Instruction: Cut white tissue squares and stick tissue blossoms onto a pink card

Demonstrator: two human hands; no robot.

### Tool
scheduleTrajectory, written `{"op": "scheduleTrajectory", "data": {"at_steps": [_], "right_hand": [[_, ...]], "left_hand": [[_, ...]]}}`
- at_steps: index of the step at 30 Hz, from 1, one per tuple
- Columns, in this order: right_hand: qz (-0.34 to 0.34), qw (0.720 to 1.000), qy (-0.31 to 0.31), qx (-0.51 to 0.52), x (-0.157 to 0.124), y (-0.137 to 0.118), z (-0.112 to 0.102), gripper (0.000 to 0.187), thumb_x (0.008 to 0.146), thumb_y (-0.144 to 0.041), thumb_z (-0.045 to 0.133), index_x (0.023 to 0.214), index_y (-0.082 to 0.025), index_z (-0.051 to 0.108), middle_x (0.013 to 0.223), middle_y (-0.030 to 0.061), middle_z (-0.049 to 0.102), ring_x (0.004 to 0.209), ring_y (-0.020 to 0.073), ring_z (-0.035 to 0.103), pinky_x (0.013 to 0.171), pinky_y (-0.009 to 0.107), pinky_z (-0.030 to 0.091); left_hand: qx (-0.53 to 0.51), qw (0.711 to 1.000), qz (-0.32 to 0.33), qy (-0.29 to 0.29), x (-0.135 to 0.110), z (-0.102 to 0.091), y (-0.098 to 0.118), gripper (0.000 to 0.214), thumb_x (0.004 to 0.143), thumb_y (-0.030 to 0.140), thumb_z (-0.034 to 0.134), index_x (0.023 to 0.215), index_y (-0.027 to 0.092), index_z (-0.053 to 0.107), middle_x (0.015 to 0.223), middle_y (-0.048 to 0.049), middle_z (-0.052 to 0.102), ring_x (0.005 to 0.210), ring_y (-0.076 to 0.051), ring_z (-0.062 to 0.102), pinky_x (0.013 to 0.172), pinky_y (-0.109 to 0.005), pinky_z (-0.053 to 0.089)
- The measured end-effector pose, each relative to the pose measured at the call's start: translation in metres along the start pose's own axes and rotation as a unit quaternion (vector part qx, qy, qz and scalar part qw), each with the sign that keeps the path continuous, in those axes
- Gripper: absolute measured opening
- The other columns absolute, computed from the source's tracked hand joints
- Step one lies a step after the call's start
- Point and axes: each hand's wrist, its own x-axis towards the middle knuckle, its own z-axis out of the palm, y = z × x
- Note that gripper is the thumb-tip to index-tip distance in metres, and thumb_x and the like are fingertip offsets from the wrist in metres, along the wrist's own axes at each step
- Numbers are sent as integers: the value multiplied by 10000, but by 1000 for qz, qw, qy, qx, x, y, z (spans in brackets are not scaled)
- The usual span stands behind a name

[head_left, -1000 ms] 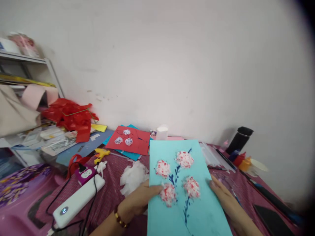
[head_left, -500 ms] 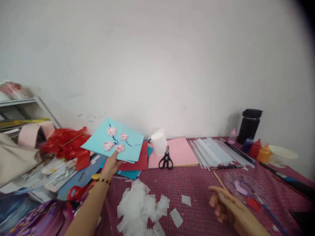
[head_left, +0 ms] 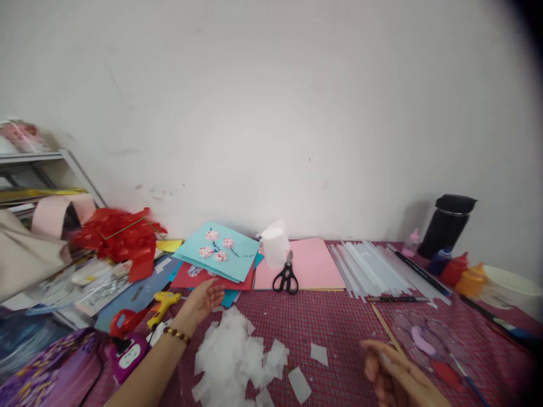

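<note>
A light blue card [head_left: 190, 249] with pink-and-white flowers and dark stems lies on a red card [head_left: 182, 276] at the back left. Just in front of these cards is my left hand [head_left: 205, 298], fingers apart and nothing in them. Near it, a heap of white paper squares [head_left: 231, 356] spreads over the checked tablecloth [head_left: 335, 316]. At the lower right, my right hand [head_left: 394, 370] hovers over the cloth with loosely bent fingers and holds nothing visible. Black-handled scissors [head_left: 286, 280] rest on the front edge of pink paper [head_left: 316, 263], beside a white roll [head_left: 275, 246].
Right of the pink paper lie translucent glue sticks [head_left: 373, 268]. Farther right stand a black tumbler [head_left: 447, 226], paint bottles [head_left: 456, 268] and a clear palette [head_left: 424, 333]. On the left are a yellow glue gun [head_left: 163, 305], a purple tape dispenser [head_left: 129, 356] and red plastic [head_left: 119, 229].
The light blue flower card has come down onto the red card, and my left hand has let go of it and drawn back. My right hand stays at the lower right.
</note>
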Motion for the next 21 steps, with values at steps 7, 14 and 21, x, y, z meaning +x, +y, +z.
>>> {"op": "scheduleTrajectory", "data": {"at_steps": [7, 14, 21], "right_hand": [[-37, 991, -54, -116, -6, 7, 6, 350, 784, -487, 578, 990, -205, 601, 693, 9, 615, 511, 113, 534, 482, 236, 405], [-53, 966, -76, -242, -7, 18, 12, 220, 796, -380, 490, 893, -192, 547, 623, -28, 567, 462, 107, 497, 486, 235, 367], [-139, 896, -86, -414, -15, 18, 18, 197, 798, -182, 434, 874, -196, 615, 692, 0, 617, 638, 139, 569, 610, 239, 412]], "left_hand": [[176, 968, 1, -179, -29, 77, -15, 233, 744, 365, 657, 731, 140, 598, 661, -30, 654, 543, -117, 598, 555, -221, 477], [379, 894, 35, -235, -45, 139, -44, 596, 768, 693, 374, 525, 165, 509, 557, -53, 602, 499, -147, 569, 537, -265, 466], [461, 840, 80, -275, -59, 156, -67, 476, 804, 620, 329, 666, 190, 478, 612, -9, 582, 543, -149, 576, 557, -266, 471]]}}
